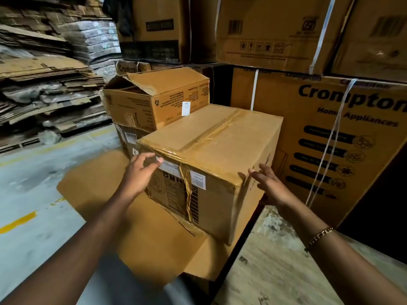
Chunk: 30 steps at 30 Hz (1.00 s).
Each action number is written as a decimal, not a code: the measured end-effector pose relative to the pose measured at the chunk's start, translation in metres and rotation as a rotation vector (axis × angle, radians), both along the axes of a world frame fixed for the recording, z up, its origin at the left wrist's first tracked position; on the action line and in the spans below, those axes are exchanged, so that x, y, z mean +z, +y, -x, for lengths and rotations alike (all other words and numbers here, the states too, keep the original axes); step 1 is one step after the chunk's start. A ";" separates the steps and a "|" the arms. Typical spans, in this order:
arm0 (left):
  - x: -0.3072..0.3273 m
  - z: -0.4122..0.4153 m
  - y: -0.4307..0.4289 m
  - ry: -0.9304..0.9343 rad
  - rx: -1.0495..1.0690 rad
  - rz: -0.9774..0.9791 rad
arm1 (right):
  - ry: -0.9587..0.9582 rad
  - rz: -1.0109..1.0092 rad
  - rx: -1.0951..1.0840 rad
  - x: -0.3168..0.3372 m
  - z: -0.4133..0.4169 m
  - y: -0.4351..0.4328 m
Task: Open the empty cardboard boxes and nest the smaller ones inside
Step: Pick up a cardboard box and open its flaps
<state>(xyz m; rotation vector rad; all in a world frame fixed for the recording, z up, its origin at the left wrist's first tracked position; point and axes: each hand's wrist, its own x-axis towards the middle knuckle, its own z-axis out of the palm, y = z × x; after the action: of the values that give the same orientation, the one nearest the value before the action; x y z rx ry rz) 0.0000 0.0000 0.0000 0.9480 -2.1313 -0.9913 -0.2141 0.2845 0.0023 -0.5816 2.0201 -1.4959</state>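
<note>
Taped box point(211, 155) is dead centre, closed, with brown tape along the top seam and down the near face. It sits on flat cardboard point(154, 227).

Left hand point(138, 172) is at the box's near-left top edge. Fingers are loosely curved and gripping nothing, with the tips right at the white label point(182, 172). Can't tell if they actually touch.

Right hand point(271, 183) is just beside the near-right corner, palm facing the box's side. Fingers are straight and spread, holding nothing. Contact is unclear here too. There is a bracelet point(320, 236) on that wrist.

So the box is between the two hands, one at each near corner, neither clamped on.

Behind the taped box on the left, an open box point(158, 100) with ragged flaps up is stacked on another carton. A big Crompton carton point(330, 133) stands to the right, close alongside, with more cartons on top of it. Flattened cardboard stacks point(44, 73) are at far left. The floor point(33, 183) has a yellow line point(17, 221).
</note>
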 end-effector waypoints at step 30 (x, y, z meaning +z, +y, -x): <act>0.004 0.084 -0.198 -0.132 -0.327 -0.619 | -0.277 0.024 -0.566 -0.028 -0.004 -0.076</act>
<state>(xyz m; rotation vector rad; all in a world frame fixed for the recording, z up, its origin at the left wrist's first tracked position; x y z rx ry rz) -0.0839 -0.1985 0.0045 0.9703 -2.1655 -1.8697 -0.2105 0.2086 -0.0257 0.2124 2.0348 -1.7955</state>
